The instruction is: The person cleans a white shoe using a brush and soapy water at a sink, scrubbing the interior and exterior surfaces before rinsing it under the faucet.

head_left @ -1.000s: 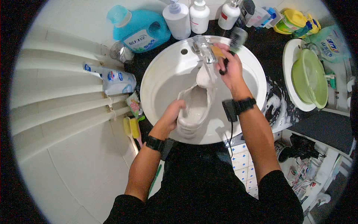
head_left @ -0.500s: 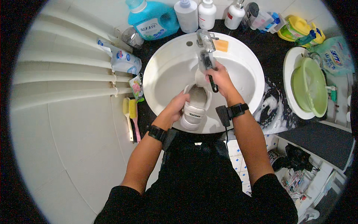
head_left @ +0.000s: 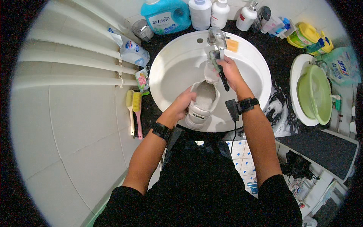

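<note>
Over the white oval sink [head_left: 155,81], my left hand [head_left: 183,100] grips a white shoe [head_left: 199,114] by its side near the heel, the heel toward me and the opening facing up. My right hand [head_left: 231,72] is closed around a brush with a black handle [head_left: 225,82], its head up under the faucet [head_left: 217,37]. The shoe's pale tongue [head_left: 211,72] stands up beside my right fingers; whether they also touch it I cannot tell. The brush's bristles are partly hidden. An orange soap bar [head_left: 232,45] lies right of the faucet.
Bottles, including a blue detergent jug [head_left: 166,19], line the back wall. A green basin [head_left: 314,94] leans at the right, with foam [head_left: 280,113] on the black counter before it. Two yellow-bristled brushes [head_left: 136,106] hang left of the sink, below draped white curtain folds [head_left: 75,60].
The whole view has shifted a little, moving the sink rightward in it. The brush has turned slightly under the faucet. Both hands keep their holds.
</note>
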`<state>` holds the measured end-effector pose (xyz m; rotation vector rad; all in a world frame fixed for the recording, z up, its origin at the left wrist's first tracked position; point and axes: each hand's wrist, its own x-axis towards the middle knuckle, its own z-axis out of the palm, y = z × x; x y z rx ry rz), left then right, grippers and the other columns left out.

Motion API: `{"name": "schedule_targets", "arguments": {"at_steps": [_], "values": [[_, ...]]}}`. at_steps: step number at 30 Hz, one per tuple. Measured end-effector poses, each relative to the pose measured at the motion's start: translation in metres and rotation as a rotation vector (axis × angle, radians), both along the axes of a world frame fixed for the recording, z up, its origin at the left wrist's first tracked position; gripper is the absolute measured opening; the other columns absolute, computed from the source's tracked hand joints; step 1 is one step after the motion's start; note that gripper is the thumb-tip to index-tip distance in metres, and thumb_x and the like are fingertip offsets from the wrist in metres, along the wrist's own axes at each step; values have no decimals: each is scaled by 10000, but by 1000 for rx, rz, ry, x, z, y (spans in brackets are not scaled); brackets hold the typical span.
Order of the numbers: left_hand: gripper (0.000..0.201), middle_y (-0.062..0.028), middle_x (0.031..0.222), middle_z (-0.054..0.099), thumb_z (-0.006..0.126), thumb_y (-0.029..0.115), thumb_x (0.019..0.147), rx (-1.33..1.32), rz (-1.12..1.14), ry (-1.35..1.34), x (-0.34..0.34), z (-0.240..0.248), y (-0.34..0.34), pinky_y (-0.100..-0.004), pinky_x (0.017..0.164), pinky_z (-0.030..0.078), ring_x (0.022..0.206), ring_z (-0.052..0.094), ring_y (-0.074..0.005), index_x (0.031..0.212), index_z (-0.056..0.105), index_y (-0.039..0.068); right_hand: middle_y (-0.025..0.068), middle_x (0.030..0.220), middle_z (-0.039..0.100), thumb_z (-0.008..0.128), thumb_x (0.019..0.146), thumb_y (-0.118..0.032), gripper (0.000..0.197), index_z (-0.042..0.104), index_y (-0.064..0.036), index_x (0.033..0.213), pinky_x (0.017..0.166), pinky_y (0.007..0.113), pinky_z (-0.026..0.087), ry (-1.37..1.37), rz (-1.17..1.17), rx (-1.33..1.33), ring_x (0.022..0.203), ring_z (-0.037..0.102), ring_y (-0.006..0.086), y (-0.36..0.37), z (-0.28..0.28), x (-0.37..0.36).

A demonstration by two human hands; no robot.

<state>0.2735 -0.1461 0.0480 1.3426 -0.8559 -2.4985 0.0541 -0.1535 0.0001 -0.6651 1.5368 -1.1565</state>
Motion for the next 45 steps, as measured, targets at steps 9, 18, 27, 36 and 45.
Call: {"name": "schedule_targets", "arguments": {"at_steps": [9,18,27,36,45], "values": [[659,-107,1164,550,441,41,696,19,-10,-7,5,-10,-8,-313,898,468,1023,556,-199,1354,409,42,17,871,601,554,895,-286,335,580,-59,1139,578,242,421,148,-36,27,738,535,95,-11,-1,-5],[651,-103,1131,565,436,18,696,22,-54,13,4,-13,-14,-308,894,471,1003,570,-199,1347,422,36,41,796,609,523,927,-365,341,578,-50,1044,542,247,440,110,33,66,647,554,104,-22,21,2],[656,-104,1132,565,427,12,708,36,-38,31,6,-20,-19,-320,870,492,985,582,-201,1363,410,44,50,817,606,468,957,-346,318,559,-55,1048,508,250,448,-265,11,92,646,557,117,-19,26,-3],[673,-105,1154,559,427,8,707,45,-41,29,-3,-24,-16,-329,878,489,1004,577,-199,1378,397,54,63,993,588,572,918,-336,392,531,-49,1183,568,273,505,-321,-5,88,758,580,141,-9,18,-12],[675,-92,1117,552,432,17,707,35,21,-7,-1,-16,-14,-306,874,475,974,558,-191,1380,388,48,211,1124,556,620,832,-163,415,530,-6,1205,900,400,453,1242,30,-81,1017,548,350,-1,0,-100]]}}
